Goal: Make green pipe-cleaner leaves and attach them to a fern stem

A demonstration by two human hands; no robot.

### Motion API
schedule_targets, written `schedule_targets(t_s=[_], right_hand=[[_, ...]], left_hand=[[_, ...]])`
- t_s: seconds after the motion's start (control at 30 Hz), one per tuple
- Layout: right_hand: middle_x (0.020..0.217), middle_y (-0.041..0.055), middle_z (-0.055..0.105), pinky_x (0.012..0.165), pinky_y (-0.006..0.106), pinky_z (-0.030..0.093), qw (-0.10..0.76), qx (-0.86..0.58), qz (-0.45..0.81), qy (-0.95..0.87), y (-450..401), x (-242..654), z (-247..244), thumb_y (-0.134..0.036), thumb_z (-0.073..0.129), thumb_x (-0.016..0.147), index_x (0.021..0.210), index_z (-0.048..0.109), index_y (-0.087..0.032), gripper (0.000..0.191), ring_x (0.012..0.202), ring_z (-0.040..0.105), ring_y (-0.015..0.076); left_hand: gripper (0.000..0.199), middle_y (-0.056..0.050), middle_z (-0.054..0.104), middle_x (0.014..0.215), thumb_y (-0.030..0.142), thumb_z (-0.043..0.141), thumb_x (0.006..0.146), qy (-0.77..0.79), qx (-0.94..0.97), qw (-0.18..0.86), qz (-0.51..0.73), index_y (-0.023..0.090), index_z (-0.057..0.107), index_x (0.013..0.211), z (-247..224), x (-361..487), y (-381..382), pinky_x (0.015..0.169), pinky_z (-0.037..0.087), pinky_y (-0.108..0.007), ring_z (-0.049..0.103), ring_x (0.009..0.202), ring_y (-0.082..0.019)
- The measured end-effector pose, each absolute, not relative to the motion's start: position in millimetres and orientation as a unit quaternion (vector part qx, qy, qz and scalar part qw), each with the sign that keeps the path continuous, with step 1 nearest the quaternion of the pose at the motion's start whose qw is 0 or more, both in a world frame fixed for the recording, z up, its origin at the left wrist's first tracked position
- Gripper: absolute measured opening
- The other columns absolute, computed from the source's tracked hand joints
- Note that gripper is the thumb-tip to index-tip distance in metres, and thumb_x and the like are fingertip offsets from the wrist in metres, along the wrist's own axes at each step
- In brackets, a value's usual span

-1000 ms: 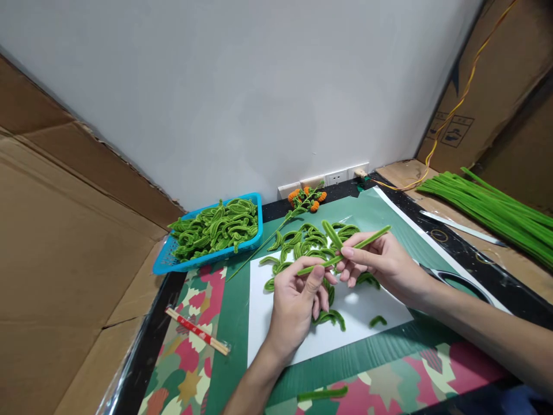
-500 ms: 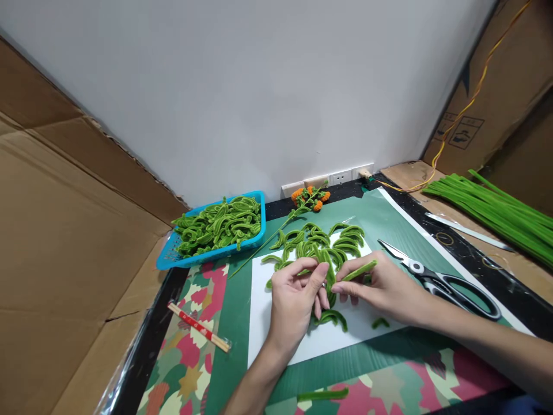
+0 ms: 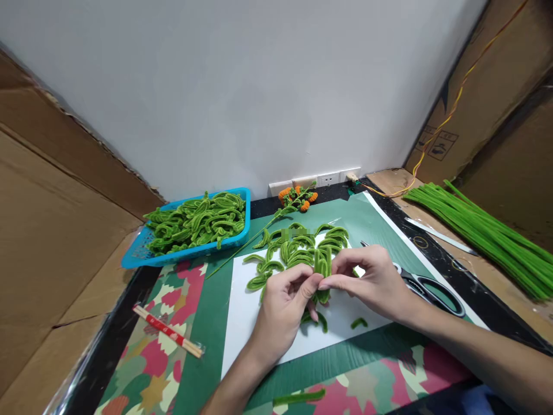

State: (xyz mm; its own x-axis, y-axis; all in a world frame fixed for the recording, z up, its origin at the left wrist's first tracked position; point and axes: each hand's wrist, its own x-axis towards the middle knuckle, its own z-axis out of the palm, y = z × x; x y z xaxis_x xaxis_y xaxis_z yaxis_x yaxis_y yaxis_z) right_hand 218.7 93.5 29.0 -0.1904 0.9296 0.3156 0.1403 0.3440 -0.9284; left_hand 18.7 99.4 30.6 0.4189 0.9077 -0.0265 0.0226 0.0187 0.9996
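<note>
Between my two hands is a bundle of green pipe cleaners [image 3: 322,262], held upright over a white sheet of paper [image 3: 242,328]. My left hand [image 3: 290,300] pinches its lower part between thumb and fingers. From the other side, my right hand [image 3: 367,279] presses thumb and index finger against the same bundle, fingertips meeting those of the left. Bent green pipe cleaner pieces [image 3: 296,253] lie scattered on the paper just beyond. One short bent piece [image 3: 359,323] rests near the paper's front edge. Black-handled scissors [image 3: 436,294] lie behind my right wrist, partly hidden by it.
A blue basket [image 3: 185,253] full of bent green pieces stands at left. An orange-flowered stem [image 3: 298,199] lies behind the paper. Long green pipe cleaners [image 3: 479,242] are stacked at right. Wrapped chopsticks [image 3: 168,330] lie front left; a straight green piece [image 3: 299,397] lies in front.
My right hand has brought the loose pipe cleaner it held against the bundle in my left hand. The whole view has shifted, so the scene sits further left.
</note>
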Motion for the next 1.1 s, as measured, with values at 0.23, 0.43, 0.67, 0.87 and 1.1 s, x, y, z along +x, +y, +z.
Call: schedule_targets(t_s=[0.23, 0.43, 0.67, 0.87, 1.1], right_hand=[[0.068, -0.0021, 0.069, 0.057, 0.021, 0.049, 0.539, -0.380, 0.341, -0.670, 89.5, 217.2, 30.5, -0.036, 0.084, 0.093, 0.084, 0.071, -0.019, 0.024, 0.058, 0.061, 0.0107], [0.070, -0.0026, 0.066, 0.052, 0.020, 0.049, 0.537, -0.396, 0.428, -0.609, 90.4, 215.4, 30.0, -0.030, 0.086, 0.090, 0.085, 0.071, -0.019, 0.020, 0.055, 0.060, 0.0097], [0.066, -0.0024, 0.068, 0.047, 0.017, 0.050, 0.543, -0.385, 0.484, -0.568, 89.7, 214.0, 32.1, -0.028, 0.083, 0.092, 0.085, 0.074, -0.018, 0.016, 0.050, 0.060, 0.0080], [0.066, -0.0023, 0.069, 0.045, 0.017, 0.052, 0.582, -0.374, 0.477, -0.543, 88.8, 211.2, 32.6, -0.024, 0.083, 0.092, 0.084, 0.075, -0.018, 0.013, 0.049, 0.061, 0.0080], [0.069, -0.0012, 0.071, 0.046, 0.018, 0.054, 0.595, -0.355, 0.499, -0.521, 90.3, 211.5, 28.8, -0.024, 0.084, 0.092, 0.092, 0.079, -0.020, 0.006, 0.048, 0.065, 0.0091]], left_hand=[[0.034, 0.003, 0.062, 0.072, 0.051, 0.061, 0.106, 0.366, 0.584, 0.651, 0.319, 0.020, 0.056, 0.092, 31.2, 19.9, 94.3, 0.045, 0.044, -0.017, 0.057, 0.051, -0.009], [0.035, 0.006, 0.045, 0.071, 0.049, 0.054, 0.110, 0.359, 0.610, 0.641, 0.297, 0.020, 0.057, 0.090, 36.0, 16.5, 93.5, 0.052, 0.032, -0.020, 0.038, 0.057, -0.009], [0.032, 0.002, 0.054, 0.079, 0.040, 0.052, 0.111, 0.369, 0.690, 0.550, 0.290, 0.019, 0.068, 0.091, 38.1, 16.5, 95.5, 0.067, 0.037, -0.026, 0.047, 0.074, -0.014], [0.038, 0.001, 0.059, 0.086, 0.045, 0.050, 0.112, 0.375, 0.707, 0.528, 0.285, 0.019, 0.069, 0.092, 38.6, 16.2, 95.6, 0.072, 0.038, -0.028, 0.050, 0.079, -0.015], [0.041, 0.000, 0.060, 0.086, 0.049, 0.052, 0.111, 0.390, 0.679, 0.545, 0.300, 0.019, 0.064, 0.087, 33.2, 14.0, 95.9, 0.076, 0.041, -0.028, 0.056, 0.082, -0.016]])
